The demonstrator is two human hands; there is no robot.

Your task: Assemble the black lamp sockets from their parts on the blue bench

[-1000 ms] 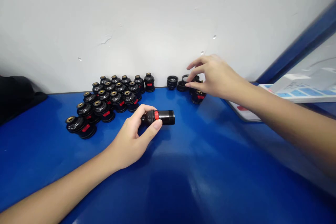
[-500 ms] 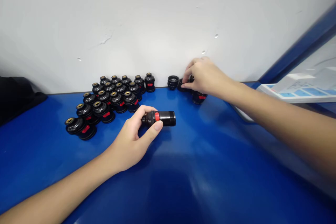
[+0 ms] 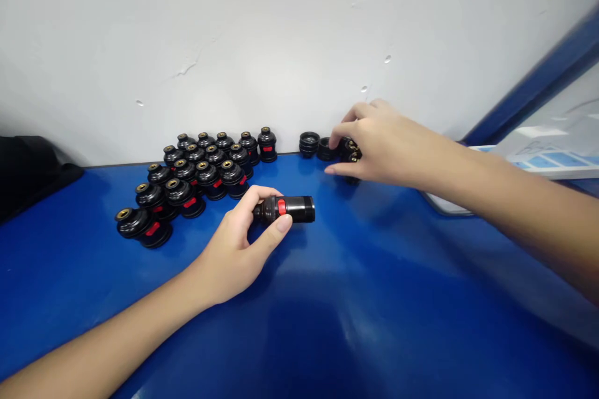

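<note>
While left hand (image 3: 234, 249) grips black cylinder part (image 3: 289, 209) lying mid-tabletop (image 3: 374, 299), right hand (image 3: 379, 143) pinches a small black part (image 3: 350, 151) at 1 o'clock, beside loose rings (image 3: 309, 143).

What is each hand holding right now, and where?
Left hand pinches the black socket at its narrow end. Right hand closes on a small black part; exact hold hidden.

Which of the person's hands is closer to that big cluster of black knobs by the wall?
Left. The left hand lies just in front of the cluster, holding a black cylinder. The right hand is off to the cluster's right.
</note>
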